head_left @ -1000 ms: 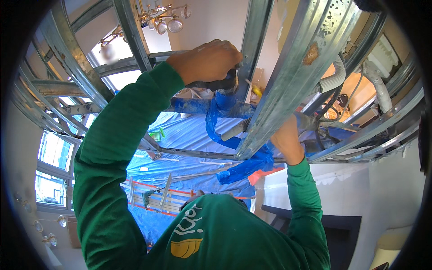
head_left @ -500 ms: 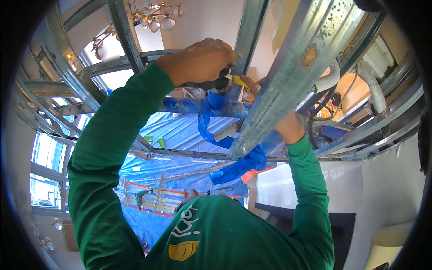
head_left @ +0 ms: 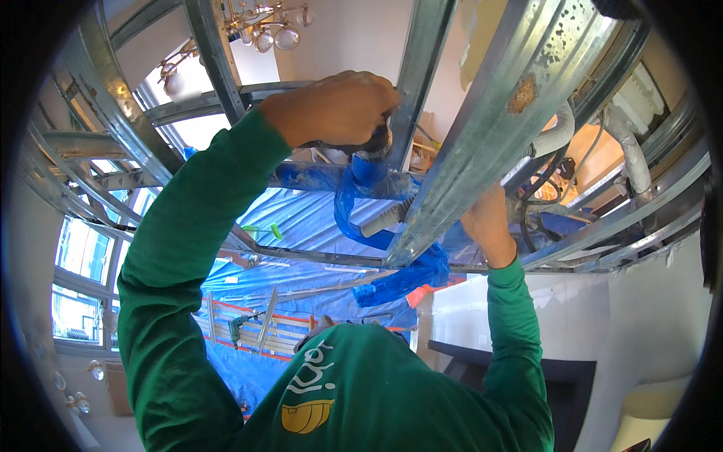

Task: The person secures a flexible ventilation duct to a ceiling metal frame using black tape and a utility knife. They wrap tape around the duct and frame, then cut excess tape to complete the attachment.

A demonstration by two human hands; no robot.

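My left hand (head_left: 343, 109) is raised among the metal framing, its fingers curled round a dark, rounded pipe end (head_left: 376, 143). Just below it stands a blue-wrapped pipe stub (head_left: 367, 172), joined to a horizontal pipe in blue film (head_left: 309, 176). A twisted strip of blue film (head_left: 345, 207) hangs down beside a short grey corrugated hose (head_left: 382, 218). My right hand (head_left: 489, 222) is on the other side of a wide metal channel (head_left: 482, 143), which hides its fingers; what they hold, if anything, does not show.
Metal studs and rails (head_left: 425, 68) cross overhead on both sides. Corrugated conduit (head_left: 556, 135) and dark cables (head_left: 538, 181) hang at the right. Below, blue sheeting (head_left: 301, 218) covers the floor, with a ladder (head_left: 282, 343) and a green drill (head_left: 237, 329). A globe chandelier (head_left: 263, 38) hangs ahead.
My right hand has drawn back from the pipe end toward the right, behind the channel. The yellow tool at its fingers is now out of sight. My left hand stays at the pipe.
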